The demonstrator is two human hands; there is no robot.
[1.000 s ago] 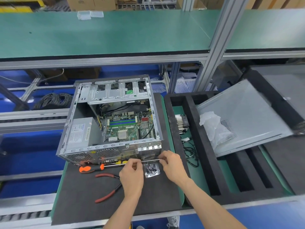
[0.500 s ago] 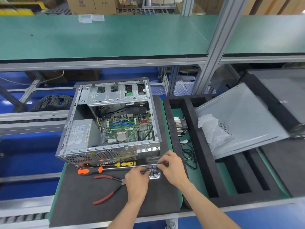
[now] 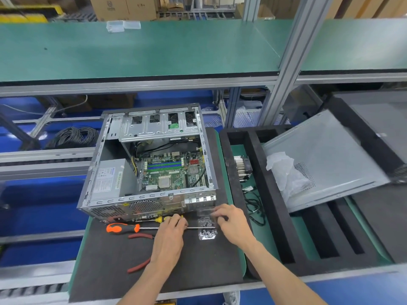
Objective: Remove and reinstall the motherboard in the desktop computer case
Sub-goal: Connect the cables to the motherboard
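I see the motherboard (image 3: 174, 172) seated inside the open computer case (image 3: 123, 201) on the dark surface (image 3: 105, 260). My left hand (image 3: 169, 236) has a narrow grip pinching a screwdriver shaft (image 3: 196, 227); my right hand (image 3: 233, 223) pinches the clear plastic screw box (image 3: 207, 230) just before the case

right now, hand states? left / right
Left hand: fingers curled at the screwdriver shaft; grip cannot be told.
Right hand: pinching the clear plastic screw box.
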